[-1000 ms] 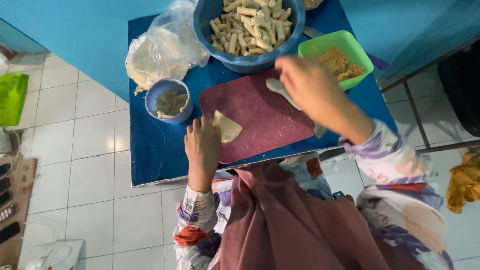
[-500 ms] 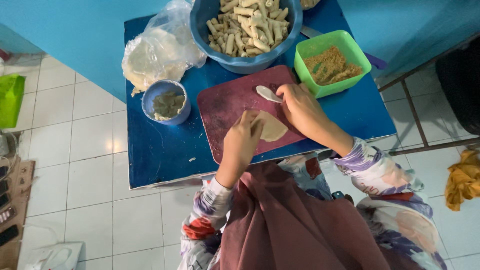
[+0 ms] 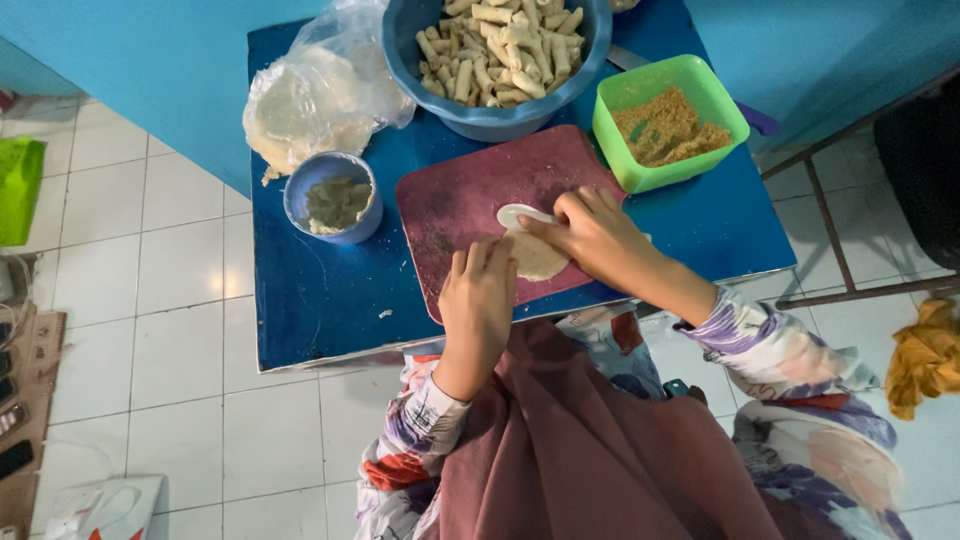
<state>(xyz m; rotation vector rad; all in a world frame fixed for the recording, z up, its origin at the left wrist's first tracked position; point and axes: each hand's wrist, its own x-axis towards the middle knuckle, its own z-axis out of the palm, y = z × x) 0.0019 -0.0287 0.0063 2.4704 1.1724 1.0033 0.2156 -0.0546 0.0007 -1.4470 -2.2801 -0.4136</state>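
Pressing the left hand (image 3: 480, 300) flat on the near-left edge of the wrapper (image 3: 535, 258), fingers stretched out and lying close together, not gripping anything. Pinching the white spoon (image 3: 518, 213) with the right hand (image 3: 595, 235), fingers curled and clamped on its handle, the spoon's bowl lying at the far edge of the wrapper. Lying round and pale near the front edge of the board (image 3: 460, 195), between both hands and partly hidden under the right one. Seeming to be putting or spreading filling on the wrapper; hard to tell how much is already lying there. Any rolling calling for a free right hand first, then fingertips of both hands at the wrapper's edge, and a soft touch, as the sheet is looking thin.

Standing on a pale tiled floor (image 3: 150, 300), against a turquoise wall: a small blue table (image 3: 320, 300). Carrying the dark red board in the middle. Sitting behind it, a big blue bowl (image 3: 480, 120) full of finished rolls (image 3: 500, 50). Lying left of the bowl, a clear bag (image 3: 320, 95) of pale sheets. Standing right of the board, a green tub (image 3: 610, 150) of brown crumbs (image 3: 665, 125). Standing left of the board, a small blue cup (image 3: 300, 190) with greyish paste. Lying on the floor at the right, a yellow cloth (image 3: 925, 355).
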